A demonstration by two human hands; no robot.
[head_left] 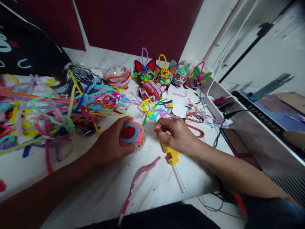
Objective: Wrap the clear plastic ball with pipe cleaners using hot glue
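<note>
My left hand point(107, 140) is wrapped round a small ball point(132, 133) covered in coiled pipe cleaners, with a red centre ringed in blue and pink. Its right side looks clear and uncoiled. Just to the right, my right hand point(175, 133) has its fingers curled into a pinch; whatever they hold, if anything, is too small to tell. Below that hand lies a yellow glue gun point(175, 158), partly hidden, with a clear glue stick point(179, 179) out of its back. A pink pipe cleaner point(137, 178) lies loose near the table's front edge.
A big tangle of pipe cleaners point(69, 109) spreads over the left. Several cat-faced ornaments point(145, 75) stand at the back, near a wrapped bowl-like piece point(116, 76). Orange-handled scissors point(199, 131) lie beyond my right hand. At right are a phone point(240, 148) and black cables point(219, 127).
</note>
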